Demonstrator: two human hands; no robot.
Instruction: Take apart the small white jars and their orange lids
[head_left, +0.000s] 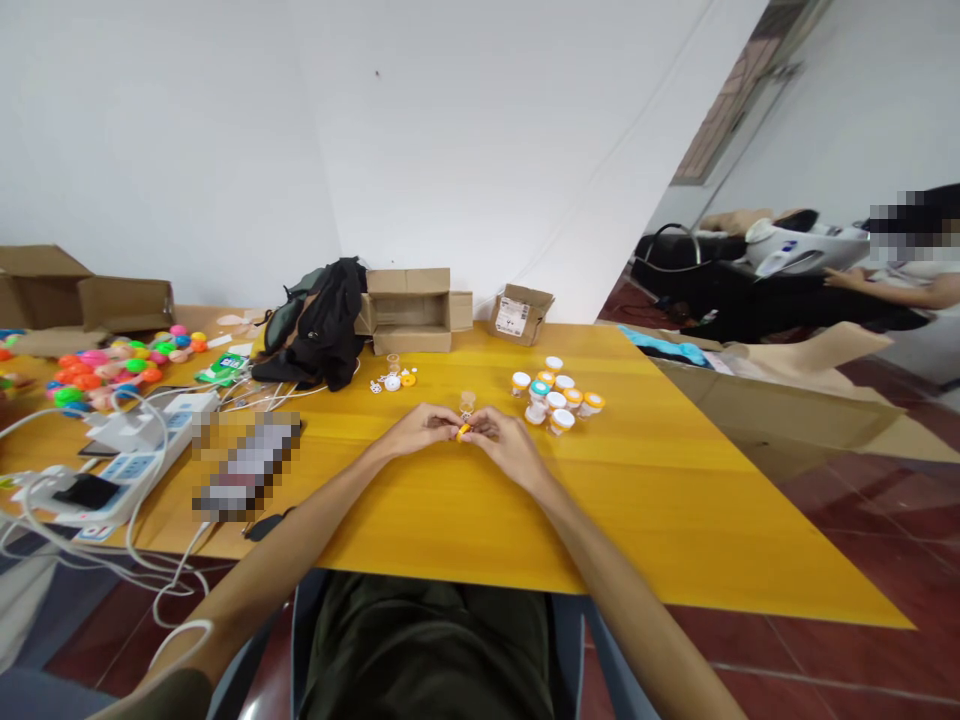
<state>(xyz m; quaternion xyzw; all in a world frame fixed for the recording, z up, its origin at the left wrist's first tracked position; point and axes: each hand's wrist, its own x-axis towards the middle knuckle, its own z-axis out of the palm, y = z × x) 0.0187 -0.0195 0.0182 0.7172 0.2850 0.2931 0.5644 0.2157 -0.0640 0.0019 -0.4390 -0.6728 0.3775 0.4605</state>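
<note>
Above the middle of the table, my left hand (426,428) and my right hand (504,440) meet at the fingertips around a small orange cap (463,432). Both hands are closed on it, with its far side partly hidden by fingers. Just beyond them stands a small clear cup (469,400); something small and white shows between it and my fingers. Farther back lie loose parts, among them a white disc (392,382), an orange ring (408,379) and another clear cup (393,362). To the right of my hands is a cluster of small jars (556,400) with white, orange and teal lids.
Cardboard boxes (411,315) and a black bag (322,325) line the table's back. At left are colourful balls (112,370), a power strip (161,450) with tangled white cables, and a phone (251,465). A large carton (787,410) adjoins the right side, with another person beyond.
</note>
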